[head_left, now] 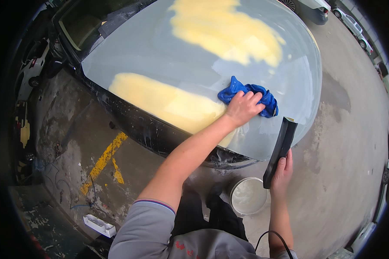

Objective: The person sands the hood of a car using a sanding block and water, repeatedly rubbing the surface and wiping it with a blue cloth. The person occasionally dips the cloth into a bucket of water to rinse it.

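Observation:
My left hand [242, 105] grips a crumpled blue cloth [270, 103] on the grey car hood [147, 56], which has two large pale-yellow patches [224, 30] on its surface. To the lower right of the cloth, my right hand [283, 170] holds a long black block [281, 140] upright near the hood's edge, with the fingers wrapped round its lower half. Below that hand, a round white bucket [245, 194] with milky contents stands on the ground beside my feet.
The car's dark bumper [151, 134] runs under the hood. Hoses or cables [75, 206] and a white oblong plastic item [98, 224] lie at the lower left, near yellow floor markings [103, 159]. Other vehicles [352, 26] stand around the edges of the yard.

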A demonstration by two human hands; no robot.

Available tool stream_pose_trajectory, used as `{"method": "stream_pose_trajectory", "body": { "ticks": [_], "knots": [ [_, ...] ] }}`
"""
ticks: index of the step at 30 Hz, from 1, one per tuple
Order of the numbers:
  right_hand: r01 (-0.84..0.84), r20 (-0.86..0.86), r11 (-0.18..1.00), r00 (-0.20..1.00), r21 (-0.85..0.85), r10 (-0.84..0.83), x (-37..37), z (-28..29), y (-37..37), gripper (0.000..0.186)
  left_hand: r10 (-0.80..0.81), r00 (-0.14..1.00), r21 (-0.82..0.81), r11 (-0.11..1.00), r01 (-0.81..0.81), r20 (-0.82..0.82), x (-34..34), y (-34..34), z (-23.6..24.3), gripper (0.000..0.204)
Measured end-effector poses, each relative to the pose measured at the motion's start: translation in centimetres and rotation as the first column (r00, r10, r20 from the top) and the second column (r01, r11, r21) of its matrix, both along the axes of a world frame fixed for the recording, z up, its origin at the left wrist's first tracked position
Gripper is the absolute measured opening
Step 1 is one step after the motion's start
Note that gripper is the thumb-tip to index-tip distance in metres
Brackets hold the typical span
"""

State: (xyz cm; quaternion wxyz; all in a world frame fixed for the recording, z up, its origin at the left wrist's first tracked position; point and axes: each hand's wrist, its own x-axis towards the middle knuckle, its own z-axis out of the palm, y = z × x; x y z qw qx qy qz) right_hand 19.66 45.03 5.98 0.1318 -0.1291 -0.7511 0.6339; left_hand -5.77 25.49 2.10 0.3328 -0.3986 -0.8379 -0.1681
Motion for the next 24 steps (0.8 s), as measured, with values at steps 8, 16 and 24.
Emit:
{"method": "stream_pose_trajectory", "body": {
  "ticks": [8,16,24],
  "knots": [
    [-0.207,-0.054,0.545,0.904,0.812,0.424,-5.5,-1.5,-6.0,0.058,0.300,0.877,0.039,0.940,-0.339,0.376,-6.5,-16.1,9.5,0.029],
    [-0.090,-0.150,0.339,0.770,0.936,0.621,-17.3,-1.5,-19.1,0.058,0.184,0.945,0.230,0.941,-0.249,0.269,3.5,-20.6,4.1,0.017],
    [-0.011,-0.181,0.291,0.760,0.957,0.625,-16.5,-2.4,-16.4,0.055,0.199,0.944,0.344,0.895,-0.284,0.262,3.0,-20.8,0.2,0.010]
  ]
}}
